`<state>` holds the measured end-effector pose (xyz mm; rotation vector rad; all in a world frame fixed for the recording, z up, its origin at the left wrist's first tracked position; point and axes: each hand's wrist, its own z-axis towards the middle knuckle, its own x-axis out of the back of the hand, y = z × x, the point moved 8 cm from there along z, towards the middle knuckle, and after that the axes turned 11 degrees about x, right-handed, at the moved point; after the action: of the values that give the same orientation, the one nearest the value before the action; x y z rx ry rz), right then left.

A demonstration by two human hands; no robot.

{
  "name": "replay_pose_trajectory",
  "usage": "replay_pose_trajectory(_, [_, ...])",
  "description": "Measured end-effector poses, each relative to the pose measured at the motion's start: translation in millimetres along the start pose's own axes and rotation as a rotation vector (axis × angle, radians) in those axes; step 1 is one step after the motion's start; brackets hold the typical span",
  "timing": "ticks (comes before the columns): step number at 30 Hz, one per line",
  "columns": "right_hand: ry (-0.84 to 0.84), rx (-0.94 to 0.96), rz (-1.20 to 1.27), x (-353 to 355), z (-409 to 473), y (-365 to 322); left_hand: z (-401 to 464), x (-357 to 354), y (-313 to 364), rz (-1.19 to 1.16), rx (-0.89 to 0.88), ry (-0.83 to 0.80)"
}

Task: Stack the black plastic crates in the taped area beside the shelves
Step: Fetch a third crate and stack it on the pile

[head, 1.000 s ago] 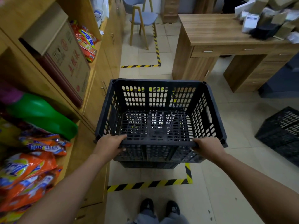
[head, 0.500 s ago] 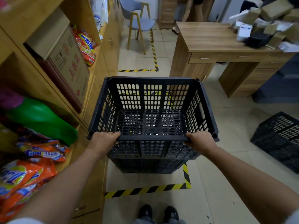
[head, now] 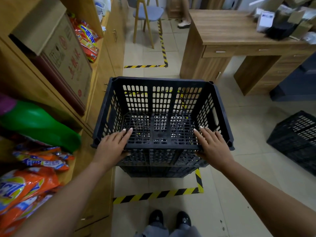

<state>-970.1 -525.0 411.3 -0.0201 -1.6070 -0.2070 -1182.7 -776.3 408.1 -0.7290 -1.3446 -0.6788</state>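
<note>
- While both hands rest on its near rim, a black plastic crate (head: 162, 115) sits atop a second crate (head: 159, 171) inside the yellow-and-black taped area (head: 157, 195), just beside the wooden shelves (head: 102, 79).
- Three crates are in view: the two stacked ones and a third crate (head: 295, 141) standing on the floor tiles to the right, well apart from the stack.
- The left hand (head: 112, 147) lies over the rim with fingers stretched flat and close together, thumb under the edge; the right hand (head: 213, 147) mirrors it, fingers extended and slightly spread.
- Half a second earlier both hands were curled tight around that rim; the fingers have since uncurled, and the top crate has settled lower onto the one beneath.
- Two shoes (head: 169, 218) of the person stand just outside the tape.
- On the shelves sit one green bottle (head: 39, 124), one cardboard box (head: 56, 48) printed with red Chinese characters too blurred to read, and several orange packets (head: 25, 187) whose brand lettering cannot be made out.
- One wooden desk (head: 239, 41) and one grey chair (head: 147, 19) stand beyond.
</note>
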Motion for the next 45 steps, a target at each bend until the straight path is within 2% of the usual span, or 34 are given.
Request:
replay_pose_trajectory(6, [0.04,-0.109,-0.043,-7,-20,11,0,-1,8,-0.068,0.038,0.082])
replay_pose_trajectory(10, [0.048,-0.211,-0.002,-9,-31,27,-5,2,-17,-0.057,0.098,0.106])
replay_pose_trajectory(15, [0.074,-0.302,0.07,-8,-28,27,-11,-6,-42,-0.046,0.233,-0.061])
replay_pose_trajectory(19, [0.167,-0.27,0.091,-1,-28,24,-5,-5,-35,-0.062,0.254,-0.064])
replay_pose_trajectory(27, [0.25,-0.255,0.096,2,-20,30,3,2,-37,-0.09,0.268,-0.006])
replay_pose_trajectory(37, [0.043,-0.33,0.133,-12,-19,30,5,-11,-40,-0.082,0.29,-0.126])
replay_pose_trajectory(43, [-0.06,-0.312,0.213,-7,-17,36,22,-3,-57,-0.183,0.438,-0.124])
replay_pose_trajectory(45, [-0.039,-0.348,0.264,-3,-13,46,30,-6,-60,-0.181,0.462,-0.185])
